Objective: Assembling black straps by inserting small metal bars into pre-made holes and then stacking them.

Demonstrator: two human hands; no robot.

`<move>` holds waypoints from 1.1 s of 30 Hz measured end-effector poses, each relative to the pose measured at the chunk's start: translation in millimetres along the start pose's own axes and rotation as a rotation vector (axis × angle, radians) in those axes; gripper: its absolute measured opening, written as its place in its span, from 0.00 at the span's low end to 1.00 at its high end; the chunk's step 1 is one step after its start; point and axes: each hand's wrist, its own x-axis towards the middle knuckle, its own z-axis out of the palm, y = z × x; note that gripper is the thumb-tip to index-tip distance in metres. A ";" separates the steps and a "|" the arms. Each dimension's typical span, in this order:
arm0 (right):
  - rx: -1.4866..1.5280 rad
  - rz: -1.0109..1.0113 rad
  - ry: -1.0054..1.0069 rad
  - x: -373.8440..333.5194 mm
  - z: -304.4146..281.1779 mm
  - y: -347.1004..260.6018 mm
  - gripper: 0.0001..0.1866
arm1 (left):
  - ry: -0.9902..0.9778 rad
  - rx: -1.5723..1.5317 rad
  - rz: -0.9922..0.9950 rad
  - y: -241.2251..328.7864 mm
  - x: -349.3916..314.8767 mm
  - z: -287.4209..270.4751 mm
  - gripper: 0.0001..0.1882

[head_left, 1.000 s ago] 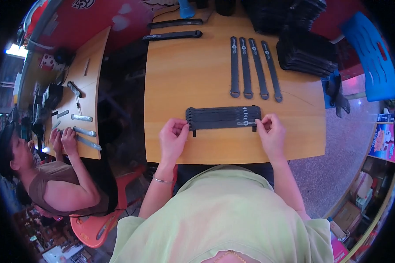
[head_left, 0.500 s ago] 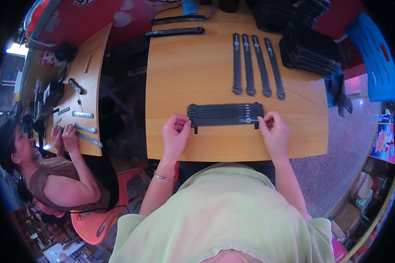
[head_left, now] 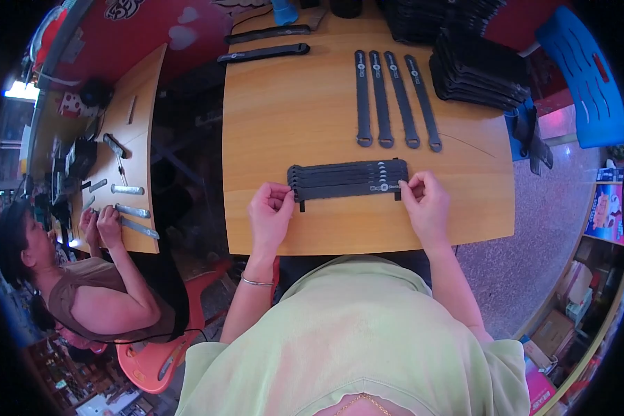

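In the head view, an overlapping row of dark straps point(head_left: 347, 182) lies near the front edge of the wooden table point(head_left: 277, 125), its long axis running left to right, the right end slightly farther from the person. The left hand point(head_left: 270, 210) pinches its left end between thumb and curled fingers; the right hand point(head_left: 426, 202) likewise pinches its right end. Beyond, four loose straps point(head_left: 380, 100) point away from the person.
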 end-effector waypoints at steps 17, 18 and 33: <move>0.044 -0.049 0.013 -1.0 -5.0 -3.4 0.13 | -0.414 0.649 0.798 53.8 -10.7 54.5 0.32; 0.038 -0.047 0.008 -1.2 -5.6 -3.7 0.13 | -0.477 0.717 0.823 56.0 -11.9 63.9 0.34; 0.304 0.019 0.083 -2.6 -10.4 5.5 0.10 | -0.486 0.649 0.822 62.4 13.3 94.8 0.25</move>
